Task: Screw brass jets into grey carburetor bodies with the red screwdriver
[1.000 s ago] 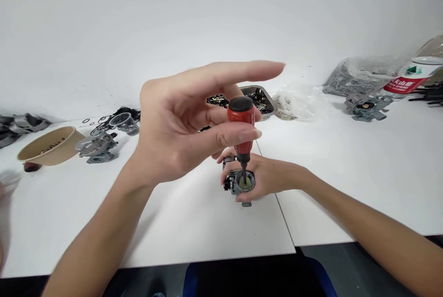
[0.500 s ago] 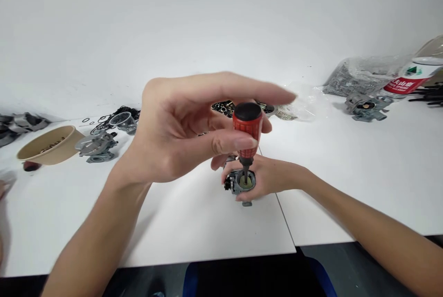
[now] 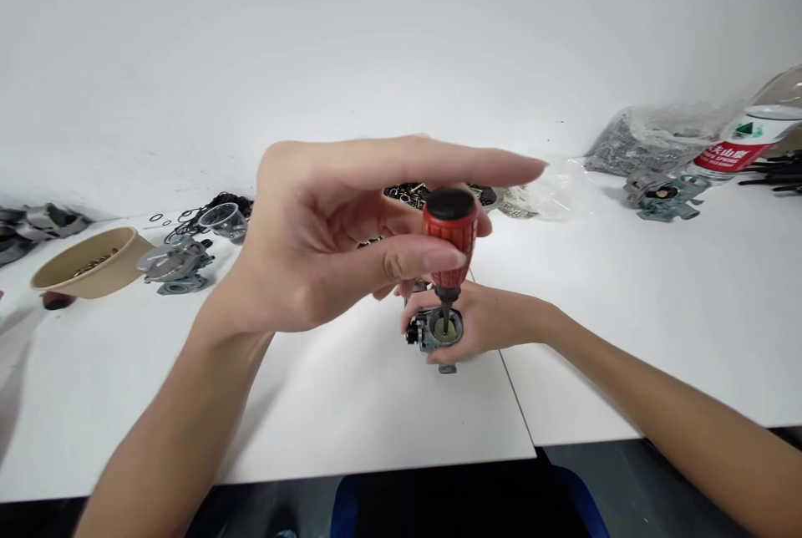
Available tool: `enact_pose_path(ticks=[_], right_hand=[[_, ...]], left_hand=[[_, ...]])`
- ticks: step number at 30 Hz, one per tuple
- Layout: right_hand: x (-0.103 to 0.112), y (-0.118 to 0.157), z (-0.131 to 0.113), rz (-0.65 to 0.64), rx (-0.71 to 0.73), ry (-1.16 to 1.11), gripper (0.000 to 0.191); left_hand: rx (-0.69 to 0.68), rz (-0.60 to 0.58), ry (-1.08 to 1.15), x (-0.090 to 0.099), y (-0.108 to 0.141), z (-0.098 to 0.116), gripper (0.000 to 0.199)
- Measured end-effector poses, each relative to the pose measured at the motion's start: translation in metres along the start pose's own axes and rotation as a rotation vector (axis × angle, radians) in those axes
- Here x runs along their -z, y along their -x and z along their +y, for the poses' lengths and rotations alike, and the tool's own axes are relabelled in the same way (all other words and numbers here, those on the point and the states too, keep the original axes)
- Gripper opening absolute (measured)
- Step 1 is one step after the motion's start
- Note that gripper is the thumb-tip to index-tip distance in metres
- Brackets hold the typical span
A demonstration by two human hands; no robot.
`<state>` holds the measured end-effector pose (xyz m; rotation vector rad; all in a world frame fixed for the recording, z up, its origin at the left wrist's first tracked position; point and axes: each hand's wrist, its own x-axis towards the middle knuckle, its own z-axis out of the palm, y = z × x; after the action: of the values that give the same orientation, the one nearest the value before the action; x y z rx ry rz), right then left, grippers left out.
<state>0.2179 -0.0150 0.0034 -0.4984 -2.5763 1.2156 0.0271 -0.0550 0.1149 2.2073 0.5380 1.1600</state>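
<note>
My left grip (image 3: 319, 237) pinches a light-looking screwdriver (image 3: 449, 230) mid-handle. My right grip (image 3: 479, 321) holds a rigid-looking metal part (image 3: 427, 337), seemingly by its sides.

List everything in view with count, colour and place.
Screwdriver: one, red and black, centre
Carburetors: three, grey, one under the screwdriver, another left, a third right
Bowl: one, tan, left, holding brownish parts
Unclear object: one, dark red, by the bowl
Plastic cup: one, clear, left
O-rings: several, black, back left
Metal parts: several, grey, far left
Parts tray: one, metallic, back centre
Plastic bags: two, clear, back right
Bottle: one, clear, red-labelled, right
Rods: several, black, right edge
Table panels: two, white, beneath
Seat-like object: one, black and blue, bottom
Wall: one, white, behind
Left hand: one, centre, holding the screwdriver
Right hand: one, centre, gripping a carburetor
</note>
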Motion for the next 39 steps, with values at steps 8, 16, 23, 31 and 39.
enact_pose_path(ticks=[8,16,23,31,39], right_hand=[[0.000,-0.001,0.000,-0.013,-0.013,-0.017,0.035],[0.000,-0.002,-0.003,-0.006,-0.007,-0.003,0.035],[-0.001,-0.002,-0.002,-0.010,-0.005,-0.029,0.034],[-0.002,-0.002,0.000,0.009,0.037,-0.009,0.035],[-0.002,-0.002,0.001,-0.003,0.023,0.014,0.036]], left_hand=[[-0.093,-0.099,0.020,0.002,-0.005,-0.006,0.031],[-0.101,-0.024,0.022,-0.003,-0.003,-0.007,0.036],[-0.121,0.008,0.036,-0.005,-0.005,-0.014,0.030],[-0.081,0.058,0.084,-0.002,-0.005,-0.015,0.032],[-0.102,0.152,-0.047,-0.005,-0.005,-0.010,0.024]])
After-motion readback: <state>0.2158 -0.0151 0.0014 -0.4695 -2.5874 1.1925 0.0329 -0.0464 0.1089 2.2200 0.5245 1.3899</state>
